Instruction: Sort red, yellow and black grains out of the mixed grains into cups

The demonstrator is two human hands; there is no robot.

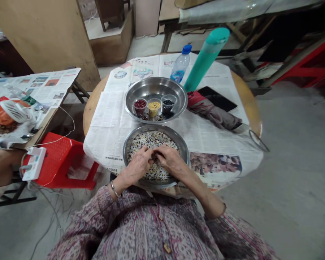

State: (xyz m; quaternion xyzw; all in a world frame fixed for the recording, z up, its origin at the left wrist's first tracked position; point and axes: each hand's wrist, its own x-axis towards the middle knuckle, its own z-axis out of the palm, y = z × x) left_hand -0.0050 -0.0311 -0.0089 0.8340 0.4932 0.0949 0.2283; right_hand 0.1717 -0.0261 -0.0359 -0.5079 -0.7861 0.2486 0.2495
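Two hands, left hand and right hand, meet over mixed grains in the nearer bowl on the worktop; each grip is curled, contents indiscernible.

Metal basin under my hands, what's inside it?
Inside the basin: mixed white, yellow and dark grains. The left hand and right hand hide some; what's under the grains isn't visible.

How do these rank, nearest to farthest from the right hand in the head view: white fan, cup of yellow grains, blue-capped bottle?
1. Cup of yellow grains: ahead, in the farther bowl.
2. Blue-capped bottle: farther ahead, behind that bowl.
3. White fan: far left, on another table.
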